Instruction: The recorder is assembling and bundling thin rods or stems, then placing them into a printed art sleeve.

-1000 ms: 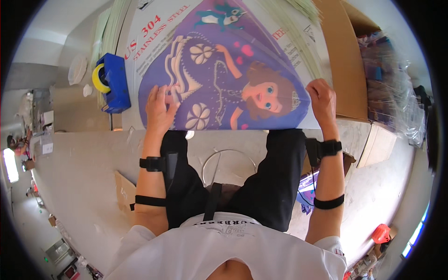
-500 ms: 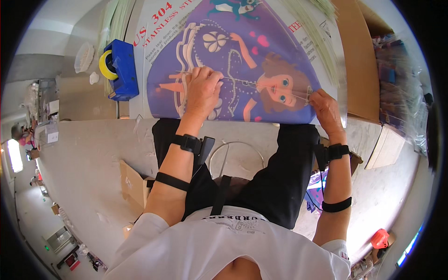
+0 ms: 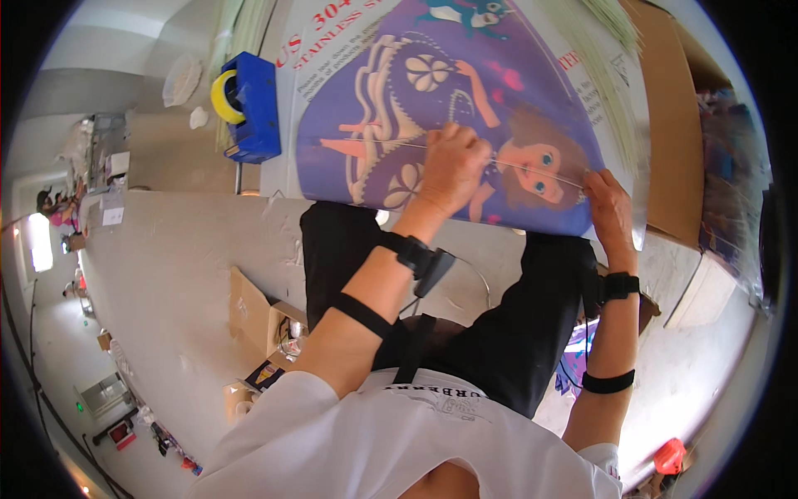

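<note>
A purple kite (image 3: pixel 399 108) printed with a cartoon figure lies flat on the table in front of me. A thin pale rod (image 3: pixel 532 170) runs across it from left to right. My left hand (image 3: pixel 453 162) rests at the kite's middle, its fingers curled and pinching the rod. At the kite's right corner, my right hand (image 3: pixel 607 208) grips the edge where the rod ends. Both wrists wear black bands.
A blue tape dispenser (image 3: pixel 253 108) with a yellow roll stands left of the kite. A white printed sheet (image 3: pixel 332 33) lies under the kite. A brown cardboard box (image 3: pixel 673 141) and a bundle of pale sticks (image 3: pixel 611 75) are at right. A small open carton (image 3: pixel 258 320) sits on the floor.
My left hand has slid from the kite's left edge to its middle and closed on the rod. My right hand has stayed at the right corner.
</note>
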